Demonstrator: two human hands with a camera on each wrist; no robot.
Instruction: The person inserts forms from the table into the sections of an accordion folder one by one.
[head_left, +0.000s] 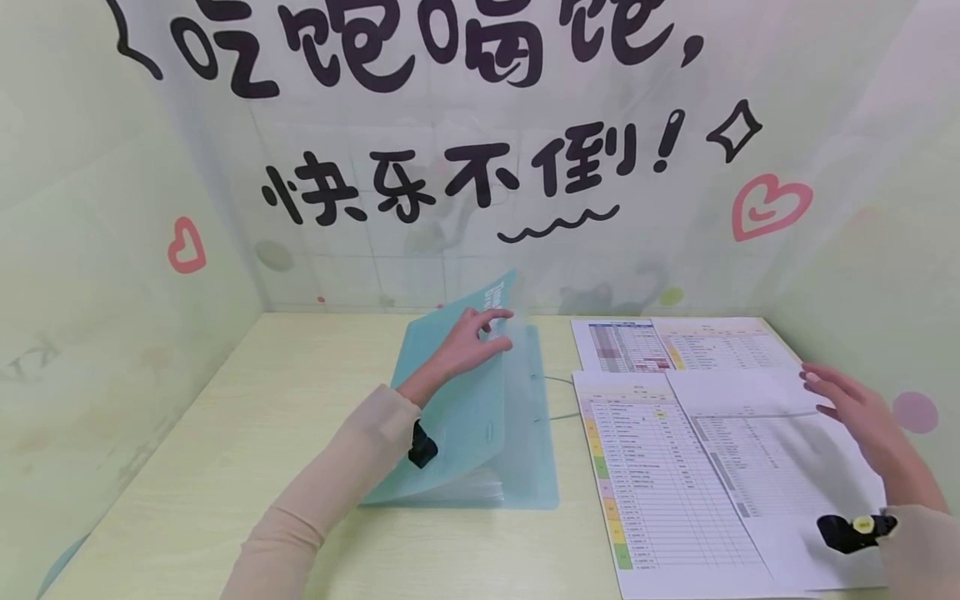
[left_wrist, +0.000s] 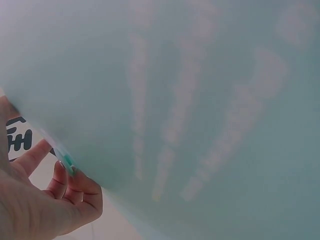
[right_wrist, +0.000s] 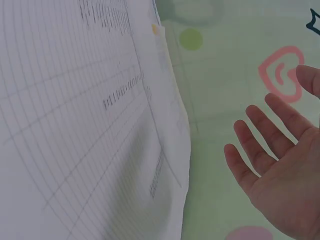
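Observation:
A teal plastic folder lies on the table with its front cover lifted at a slant. My left hand pinches the cover's raised edge. In the left wrist view the curled fingers bend around that edge, and the teal sheet fills most of the picture. Clear sleeves show beneath the cover. My right hand hovers with spread fingers over the right side of printed sheets. Nothing is in its palm in the right wrist view.
More printed sheets lie behind the front ones, partly covered by them. Two thin elastic cords stretch from the folder's right edge toward the papers. Pale walls with lettering and hearts enclose the light wooden table at the back and sides.

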